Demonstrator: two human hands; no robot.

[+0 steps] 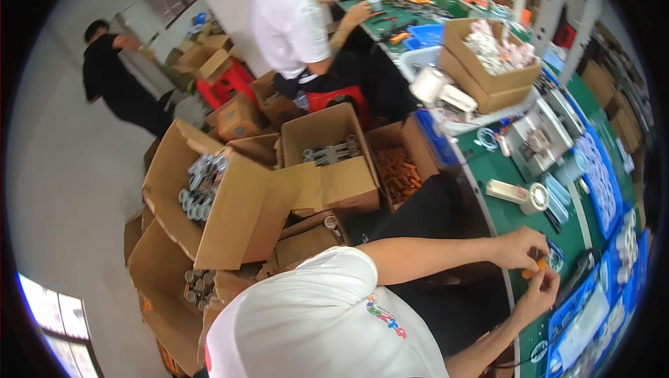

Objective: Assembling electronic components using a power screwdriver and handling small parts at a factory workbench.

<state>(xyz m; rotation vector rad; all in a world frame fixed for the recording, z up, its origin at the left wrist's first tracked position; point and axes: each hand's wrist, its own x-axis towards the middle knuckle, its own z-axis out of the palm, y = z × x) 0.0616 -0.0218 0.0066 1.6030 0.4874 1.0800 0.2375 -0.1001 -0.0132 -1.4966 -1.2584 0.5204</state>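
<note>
Above the right side of the green workbench (503, 219), my two hands meet at a small orange piece (535, 268). My left hand (521, 248) reaches in from above it, with fingers curled down onto the piece. From below, my right hand (541, 293) pinches at the same piece, fingertips bent together. The exact shape of the orange piece is hidden by my fingers. Just past my fingers lies a small coil of light-blue wire (555, 256). A black tool-like object (577, 280) rests beside my right hand.
Blue trays (601, 190) of white parts line the bench's far side. A white tape roll (536, 198) and a grey metal box (538, 137) stand farther up. Open cartons (233, 221) of metal parts and a carton of orange pieces (398, 174) crowd my left. Co-workers (289, 26) are nearby.
</note>
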